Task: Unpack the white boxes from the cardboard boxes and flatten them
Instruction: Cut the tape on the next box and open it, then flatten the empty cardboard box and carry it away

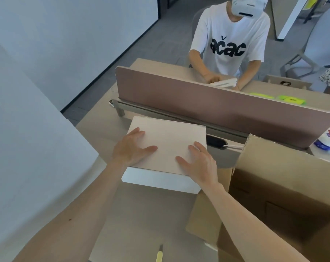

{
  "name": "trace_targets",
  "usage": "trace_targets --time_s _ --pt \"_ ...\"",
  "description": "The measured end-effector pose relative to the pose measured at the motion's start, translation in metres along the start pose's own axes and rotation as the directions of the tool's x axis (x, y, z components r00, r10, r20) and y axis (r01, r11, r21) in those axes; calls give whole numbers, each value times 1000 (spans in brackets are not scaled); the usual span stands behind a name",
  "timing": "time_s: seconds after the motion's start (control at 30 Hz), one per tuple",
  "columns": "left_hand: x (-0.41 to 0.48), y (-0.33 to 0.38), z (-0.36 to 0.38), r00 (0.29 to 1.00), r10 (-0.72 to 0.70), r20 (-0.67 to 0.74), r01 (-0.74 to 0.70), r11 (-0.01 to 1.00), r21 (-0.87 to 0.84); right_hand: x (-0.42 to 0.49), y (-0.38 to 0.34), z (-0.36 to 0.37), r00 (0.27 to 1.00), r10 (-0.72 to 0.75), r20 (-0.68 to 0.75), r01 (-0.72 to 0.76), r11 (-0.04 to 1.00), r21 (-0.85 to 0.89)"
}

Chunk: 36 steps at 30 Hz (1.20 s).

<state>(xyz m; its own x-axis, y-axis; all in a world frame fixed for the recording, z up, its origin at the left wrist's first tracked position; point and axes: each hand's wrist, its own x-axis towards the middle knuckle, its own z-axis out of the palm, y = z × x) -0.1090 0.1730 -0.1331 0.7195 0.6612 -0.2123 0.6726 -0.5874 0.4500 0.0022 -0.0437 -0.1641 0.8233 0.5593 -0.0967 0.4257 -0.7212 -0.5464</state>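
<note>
- Left hand (131,148) and right hand (199,163) press flat, fingers straight, on the white box (168,144).
- Box lies on the bench (141,214), beside an open cardboard box (285,186).

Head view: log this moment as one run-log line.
left hand: flat on white box | right hand: flat on it | cardboard box: open
</note>
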Motion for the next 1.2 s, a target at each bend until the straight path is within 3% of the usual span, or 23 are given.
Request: trace_targets --time_s 0.27,0.47,0.63,1.07,1.2 --pt "23 -29 46 994 -11 108 6 999 52 -4 18 46 998 61 23 -62 997 44" --pt "14 -22 65 999 16 42 -25 975 222 7 17 44 973 226 57 -230 897 377" --pt "7 -21 67 993 77 90 -91 982 168 18 6 54 950 299 92 -309 850 426" --pt "16 -43 55 999 32 8 -33 985 168 41 -47 97 958 228 174 -285 830 480" --pt "12 -34 53 999 25 42 -32 981 189 37 -46 84 966 183 180 -243 880 409"
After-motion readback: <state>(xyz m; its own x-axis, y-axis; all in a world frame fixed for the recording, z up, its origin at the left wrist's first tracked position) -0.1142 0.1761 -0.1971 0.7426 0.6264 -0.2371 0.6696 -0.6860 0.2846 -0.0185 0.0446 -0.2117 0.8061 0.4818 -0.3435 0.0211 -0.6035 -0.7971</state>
